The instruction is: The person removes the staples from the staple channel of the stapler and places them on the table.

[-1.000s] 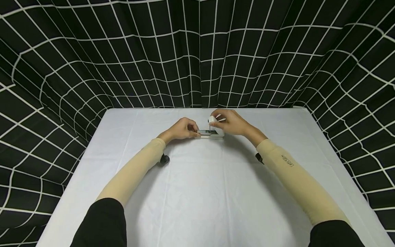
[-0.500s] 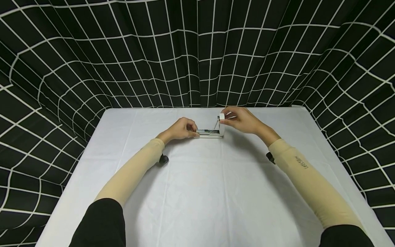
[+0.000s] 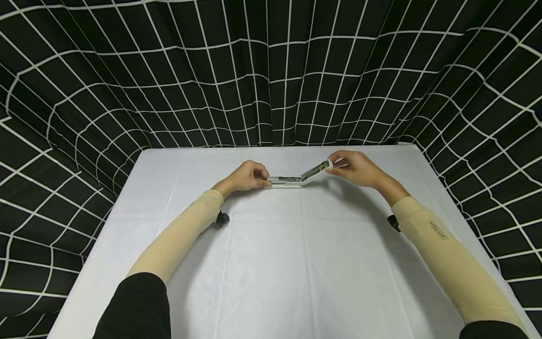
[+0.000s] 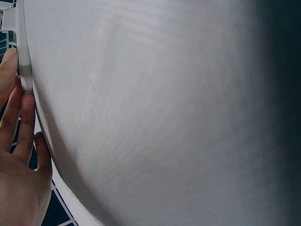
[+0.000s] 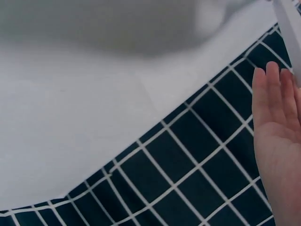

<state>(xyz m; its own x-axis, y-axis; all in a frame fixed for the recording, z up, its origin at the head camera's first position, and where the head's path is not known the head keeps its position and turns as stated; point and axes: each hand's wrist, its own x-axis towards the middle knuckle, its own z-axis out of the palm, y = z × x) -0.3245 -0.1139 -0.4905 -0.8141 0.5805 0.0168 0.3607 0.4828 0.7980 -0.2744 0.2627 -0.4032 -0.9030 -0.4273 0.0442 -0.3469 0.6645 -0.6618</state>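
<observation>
A white stapler (image 3: pixel 284 187) lies on the table's far half with its top arm (image 3: pixel 314 172) swung open, slanting up to the right. Its metal inner parts show along the base and the arm. At the left end of the base, my left hand (image 3: pixel 247 176) pinches it between thumb and fingers. My right hand (image 3: pixel 356 168) pinches the raised tip of the top arm. The left wrist view has the stapler's side (image 4: pixel 25 66) at its left edge, thumb and fingers against it. In the right wrist view only a pale strip of the arm (image 5: pixel 288 35) shows.
A white cloth covers the table (image 3: pixel 267 263). Black curtains with a white grid (image 3: pixel 237 84) hang close behind the far edge and along both sides. Small black devices (image 3: pixel 222 218) sit at both wrists.
My right hand has moved right and slightly down, swinging the stapler's top arm from above the base through upright to a rightward slant. The left hand keeps its hold on the base.
</observation>
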